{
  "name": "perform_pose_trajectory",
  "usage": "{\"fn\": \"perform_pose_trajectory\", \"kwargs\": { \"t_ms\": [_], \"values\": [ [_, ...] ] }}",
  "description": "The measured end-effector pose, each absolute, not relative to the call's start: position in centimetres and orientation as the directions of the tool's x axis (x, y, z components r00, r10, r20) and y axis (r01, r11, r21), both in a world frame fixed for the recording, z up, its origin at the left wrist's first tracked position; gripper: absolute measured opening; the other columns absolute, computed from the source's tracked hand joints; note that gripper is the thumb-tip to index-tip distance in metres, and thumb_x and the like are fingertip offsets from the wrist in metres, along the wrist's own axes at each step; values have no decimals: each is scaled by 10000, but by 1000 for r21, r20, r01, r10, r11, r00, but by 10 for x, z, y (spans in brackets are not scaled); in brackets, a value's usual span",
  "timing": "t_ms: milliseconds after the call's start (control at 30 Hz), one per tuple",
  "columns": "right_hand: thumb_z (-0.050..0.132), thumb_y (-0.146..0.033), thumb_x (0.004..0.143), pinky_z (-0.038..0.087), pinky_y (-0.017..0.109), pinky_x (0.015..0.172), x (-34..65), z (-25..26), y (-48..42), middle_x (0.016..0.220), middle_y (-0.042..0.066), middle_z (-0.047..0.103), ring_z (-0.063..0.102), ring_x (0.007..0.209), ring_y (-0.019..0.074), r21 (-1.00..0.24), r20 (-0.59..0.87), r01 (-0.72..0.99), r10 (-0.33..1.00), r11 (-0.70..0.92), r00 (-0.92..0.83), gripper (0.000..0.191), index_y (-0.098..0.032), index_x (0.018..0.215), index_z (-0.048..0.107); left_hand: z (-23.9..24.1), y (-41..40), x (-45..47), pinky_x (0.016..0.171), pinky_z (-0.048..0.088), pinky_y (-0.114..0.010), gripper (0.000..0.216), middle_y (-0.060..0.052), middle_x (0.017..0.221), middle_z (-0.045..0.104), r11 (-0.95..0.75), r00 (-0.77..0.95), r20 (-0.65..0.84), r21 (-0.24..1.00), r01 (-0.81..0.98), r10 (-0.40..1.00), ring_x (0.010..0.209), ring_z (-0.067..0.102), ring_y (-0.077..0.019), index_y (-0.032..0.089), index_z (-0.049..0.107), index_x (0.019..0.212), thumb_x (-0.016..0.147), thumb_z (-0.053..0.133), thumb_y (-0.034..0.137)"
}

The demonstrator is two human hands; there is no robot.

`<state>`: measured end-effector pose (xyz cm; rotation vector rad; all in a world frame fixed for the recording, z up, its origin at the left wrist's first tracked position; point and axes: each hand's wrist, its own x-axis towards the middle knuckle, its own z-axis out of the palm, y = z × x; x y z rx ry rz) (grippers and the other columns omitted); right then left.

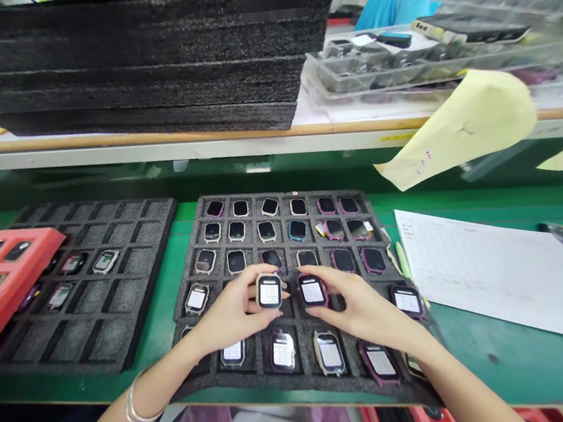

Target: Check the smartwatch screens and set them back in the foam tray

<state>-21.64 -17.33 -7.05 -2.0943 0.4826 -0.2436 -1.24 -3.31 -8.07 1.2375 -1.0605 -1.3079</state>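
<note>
My left hand (pixel 245 303) pinches a light-framed smartwatch case (pixel 269 291) by its top and bottom edges, its lit screen showing white with dark text. Beside it, my right hand (pixel 343 295) has thumb and finger closed on a purple smartwatch case (pixel 313 291), also with a lit white screen. Both are over a black foam tray (pixel 212 372) whose compartments hold many strapless watch cases. The back rows have dark screens, among them a blue-framed watch (pixel 297 230). Several in the front rows are lit, such as a gold-framed watch (pixel 329 353). My forearms hide some compartments.
Left lies another black foam tray (pixel 123 335) with a few watches, overlapped by a red tray (pixel 22 278). A printed sheet (pixel 499 268) and a green pen (pixel 403 262) lie right. Stacked black foam (pixel 145 64), clear plastic boxes (pixel 343 80) and a hanging yellow paper (pixel 468 124) are beyond.
</note>
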Motion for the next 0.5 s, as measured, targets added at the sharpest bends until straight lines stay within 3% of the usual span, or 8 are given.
{"fn": "perform_pose_trajectory", "kwargs": {
  "t_ms": [100, 233, 300, 367, 400, 500],
  "values": [
    [749, -143, 790, 473, 516, 961, -219, -70, -175, 1182, 138, 587, 550, 1111, 323, -577, 41, -275, -363, -769, 931, 458, -162, 1222, 596, -91, -37, -18, 837, 572, -374, 498, -79, 1184, 620, -72, 27, -67, 956, -284, -997, 1043, 638, -239, 240, 494, 1275, 813, 648, 136],
    [797, -225, 787, 469, 526, 927, -228, -63, -174, 1216, 172, 573, 540, 1105, 355, -336, -8, -272, -285, -902, 958, 569, -129, 1299, 568, -95, -42, -21, 973, 484, -473, 469, -102, 1199, 600, 98, -84, 54, 701, -707, -995, 1119, 562, -294, 195, 533, 1237, 800, 706, 188],
    [754, -305, 843, 461, 504, 933, -239, -59, -182, 1240, 165, 573, 538, 1123, 347, -303, 20, -289, -309, -908, 951, 559, -142, 1334, 543, -91, -42, -15, 987, 459, -495, 543, -117, 1231, 577, 143, -122, 76, 592, -793, -990, 1140, 532, -318, 185, 516, 1263, 792, 751, 316],
    [620, -342, 939, 454, 485, 930, -254, -56, -200, 1202, 153, 602, 554, 1106, 330, -297, 98, -360, -403, -885, 910, 393, -153, 1280, 580, -86, -41, -1, 972, 461, -492, 567, -124, 1228, 571, 127, -89, 99, 506, -853, -991, 1126, 533, -322, 176, 509, 1270, 820, 713, 455],
    [547, -341, 970, 451, 486, 921, -262, -57, -212, 1141, 150, 630, 570, 1070, 328, -293, 156, -418, -474, -860, 866, 303, -151, 1193, 626, -84, -40, 9, 958, 465, -488, 534, -129, 1205, 577, 86, -39, 113, 456, -886, -993, 1114, 538, -324, 165, 516, 1256, 856, 657, 490],
    [455, -371, 983, 448, 523, 874, -285, -67, -251, 987, 172, 665, 604, 949, 351, -298, 209, -520, -586, -801, 783, 323, -136, 960, 674, -88, -37, 46, 884, 483, -502, 451, -172, 1105, 586, -168, 210, 162, 239, -956, -964, 1055, 559, -363, 100, 547, 1196, 953, 480, 474]
  ]
}}
